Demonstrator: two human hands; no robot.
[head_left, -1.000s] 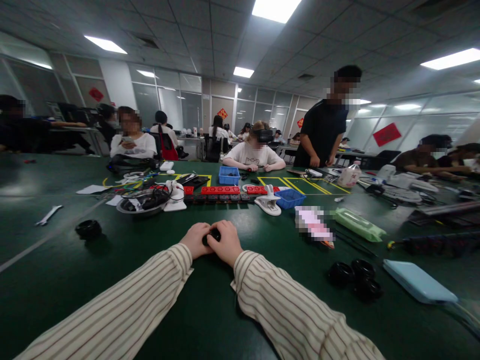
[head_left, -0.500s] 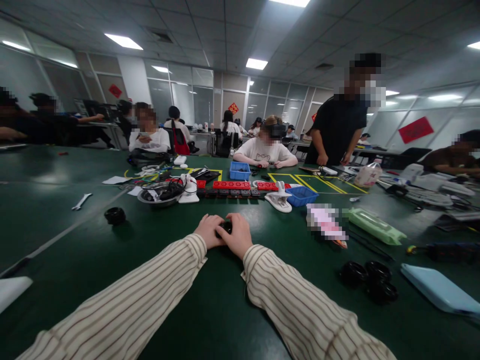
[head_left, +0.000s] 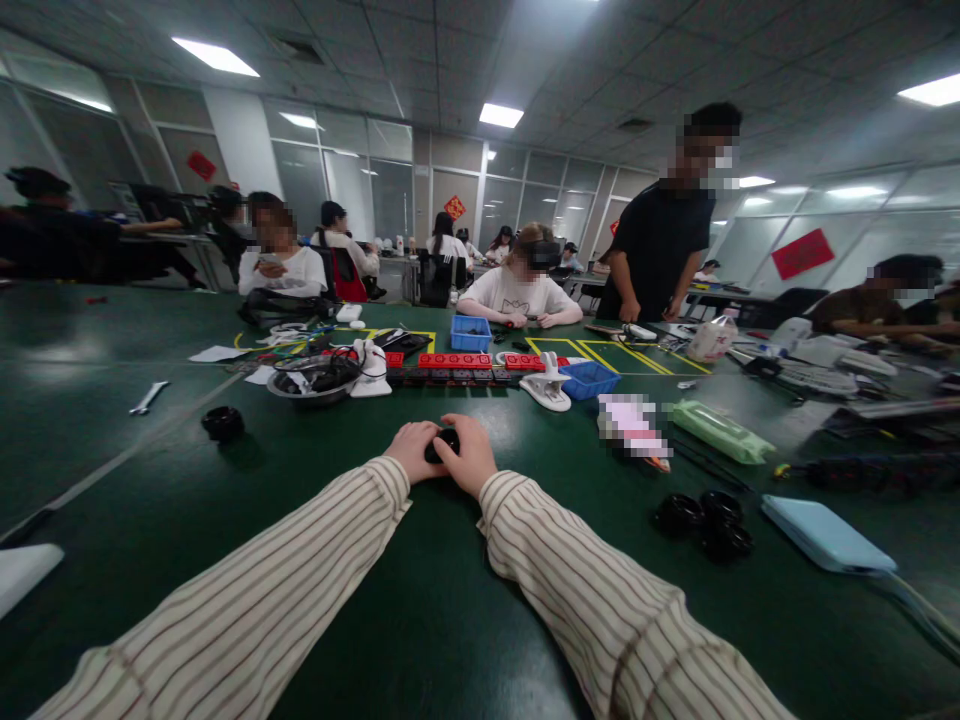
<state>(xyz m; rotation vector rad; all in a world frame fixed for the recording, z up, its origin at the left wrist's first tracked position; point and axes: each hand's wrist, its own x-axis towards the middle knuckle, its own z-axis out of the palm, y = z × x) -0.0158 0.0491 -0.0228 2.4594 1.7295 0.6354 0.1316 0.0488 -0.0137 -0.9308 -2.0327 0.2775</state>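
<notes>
Both my hands meet at mid-surface on one small black part point(head_left: 442, 442), exactly as they did a second ago; only my head has turned a little, so the scene has slid sideways while the hands have stayed put. My left hand point(head_left: 415, 452) closes on the part from the left and my right hand point(head_left: 471, 455) from the right, each grip narrow and shut on it, fingers curled over so that only its dark top shows. Since nothing in the hold has altered, I judge the work on the part to be in the same step, neither started anew nor finished.

Around it: to the near right lie three black rings point(head_left: 703, 522) touching one another, and just beyond them a pale blue case point(head_left: 825, 534). Far left of my hands sits a lone black ring point(head_left: 222, 422), with a wrench point(head_left: 148, 398) farther left again. Beyond my hands stand a metal bowl point(head_left: 311, 381) of cables, a row of red blocks point(head_left: 454, 361), a white clamp point(head_left: 549, 388) and two blue bins point(head_left: 589, 379). A green pack point(head_left: 718, 431) lies to the right.

Nothing lies between my hands and the rings. Other people sit at the far edge, their hands well apart from mine.
</notes>
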